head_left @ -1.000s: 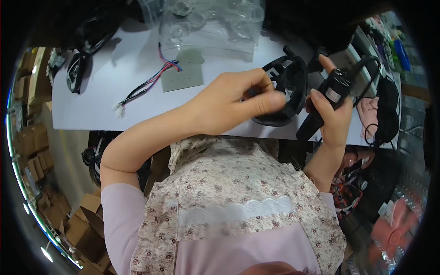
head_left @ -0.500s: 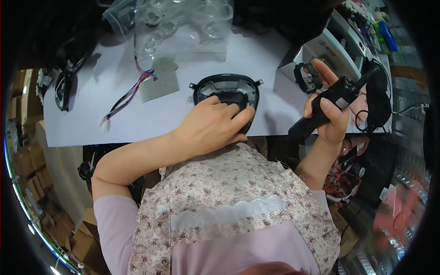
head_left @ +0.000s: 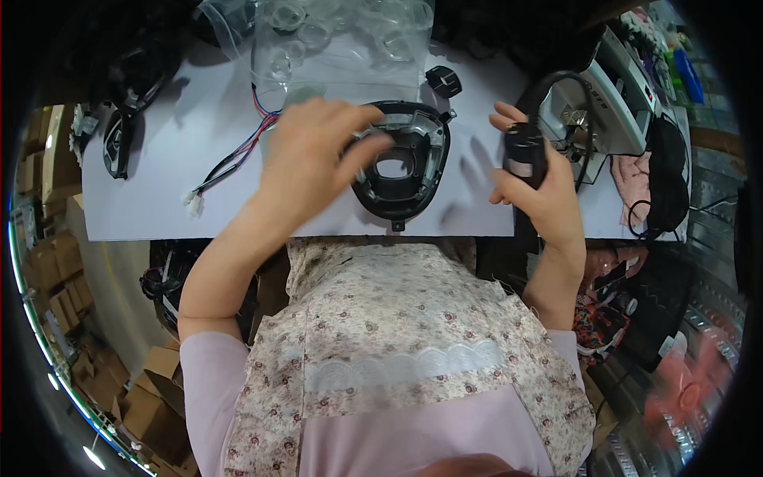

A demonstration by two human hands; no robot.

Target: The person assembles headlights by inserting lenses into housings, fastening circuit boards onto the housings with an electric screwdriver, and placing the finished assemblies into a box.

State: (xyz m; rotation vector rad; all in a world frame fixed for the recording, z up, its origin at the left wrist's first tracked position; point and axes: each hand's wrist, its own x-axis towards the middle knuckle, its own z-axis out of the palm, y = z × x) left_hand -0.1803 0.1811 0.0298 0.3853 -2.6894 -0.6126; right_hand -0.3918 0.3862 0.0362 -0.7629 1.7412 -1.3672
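Observation:
A black ring-like plastic frame [head_left: 401, 208] with an open centre lies on the white table in front of me. It looks like a steering wheel's centre part. My left hand [head_left: 314, 147] hovers over its left side, thumb and forefinger spread, slightly blurred. Nothing shows between those fingers. In my right hand [head_left: 548, 179], to the right of the frame, is a black corded electric screwdriver [head_left: 524, 147], seen nearly end-on; two fingers stretch out past it. Its cable loops up behind. Just beyond the frame rests a small black part [head_left: 443, 81].
A clear bag of transparent rings [head_left: 342, 48] lies at the back. Coloured wires with white plugs [head_left: 230, 163] are left of my left hand. Another black part [head_left: 117, 145] lies far left. A white box-shaped device [head_left: 612, 99] and a dark cloth item [head_left: 666, 179] stand right.
My left hand has lifted off the frame and moved left and away. The small black part left my right fingers and now lies beyond the frame. The screwdriver has turned.

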